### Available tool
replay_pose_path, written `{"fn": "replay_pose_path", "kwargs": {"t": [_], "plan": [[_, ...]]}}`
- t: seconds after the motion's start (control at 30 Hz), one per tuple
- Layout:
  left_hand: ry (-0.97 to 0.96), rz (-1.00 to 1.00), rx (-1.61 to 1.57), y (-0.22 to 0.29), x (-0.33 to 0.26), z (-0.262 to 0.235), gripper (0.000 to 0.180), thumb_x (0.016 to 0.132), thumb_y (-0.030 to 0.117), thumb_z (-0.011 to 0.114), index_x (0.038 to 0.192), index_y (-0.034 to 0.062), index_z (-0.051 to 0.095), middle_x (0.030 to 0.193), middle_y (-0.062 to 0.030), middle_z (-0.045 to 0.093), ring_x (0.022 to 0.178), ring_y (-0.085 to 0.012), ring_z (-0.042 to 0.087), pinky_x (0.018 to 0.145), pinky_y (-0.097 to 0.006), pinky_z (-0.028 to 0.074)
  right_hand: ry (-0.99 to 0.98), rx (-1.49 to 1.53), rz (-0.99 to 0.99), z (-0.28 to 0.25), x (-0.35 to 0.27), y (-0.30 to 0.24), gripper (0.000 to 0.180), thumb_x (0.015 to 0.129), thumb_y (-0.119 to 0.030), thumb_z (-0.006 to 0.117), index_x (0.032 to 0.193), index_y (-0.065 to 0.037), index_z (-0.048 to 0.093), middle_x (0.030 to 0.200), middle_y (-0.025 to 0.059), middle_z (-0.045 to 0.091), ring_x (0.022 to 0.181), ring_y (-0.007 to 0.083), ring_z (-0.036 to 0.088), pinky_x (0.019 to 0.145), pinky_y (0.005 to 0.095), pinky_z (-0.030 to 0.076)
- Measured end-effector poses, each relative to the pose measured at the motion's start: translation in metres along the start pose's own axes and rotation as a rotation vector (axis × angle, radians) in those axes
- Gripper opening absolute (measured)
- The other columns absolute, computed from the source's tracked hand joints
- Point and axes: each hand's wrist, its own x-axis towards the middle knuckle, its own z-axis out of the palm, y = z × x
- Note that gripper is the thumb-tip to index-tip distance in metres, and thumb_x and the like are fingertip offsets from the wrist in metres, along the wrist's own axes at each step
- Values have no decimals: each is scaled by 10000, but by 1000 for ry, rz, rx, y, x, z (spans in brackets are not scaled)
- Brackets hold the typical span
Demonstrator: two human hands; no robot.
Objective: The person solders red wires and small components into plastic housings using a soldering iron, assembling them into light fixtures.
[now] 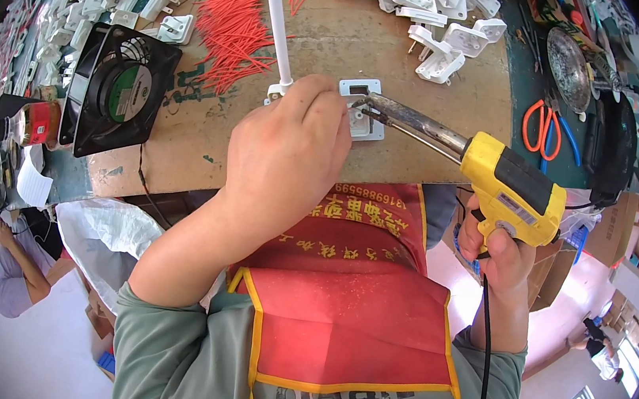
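Note:
My right hand [505, 258] grips a yellow and black soldering gun [513, 179] by its handle, with the index finger near the trigger. The gun's metal tip points left and meets a small white plastic housing [373, 130] on the board. Over that housing's left side lies my left hand [283, 139], its fingers curled and pinched together. What they hold is hidden behind the hand. Just beyond the left hand, a white tube [277, 27] rises at a slant from a white base [275, 92] that is partly covered by the fingers.
A pile of short red wires [233, 25] lies on the brown board [330, 49]. White plug housings [446, 47] are heaped along the far side. A black fan [121, 91] stands left; orange-handled scissors [537, 130] and a metal dish [568, 69] lie right. Other people are in the background.

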Motion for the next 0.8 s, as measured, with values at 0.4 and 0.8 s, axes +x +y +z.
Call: {"fn": "replay_pose_path", "kwargs": {"t": [0.4,0.8], "plan": [[-1,-23,-21,4,4,1,67,797,97,637,836,63,595,945,-67,618,636,-275,624,572,-367,518,79,42,-131,-10,-2,-6,841,733,-521,770,1260,56,459,662,29,508,507,104,471,458,237,375],[-6,-38,-26,7,3,-4,69,791,56,652,837,53,601,962,-76,634,689,-282,636,595,-355,515,713,-338,-595,-86,11,-28,588,882,-333,655,1270,56,446,647,25,497,512,113,465,476,239,380]]}}
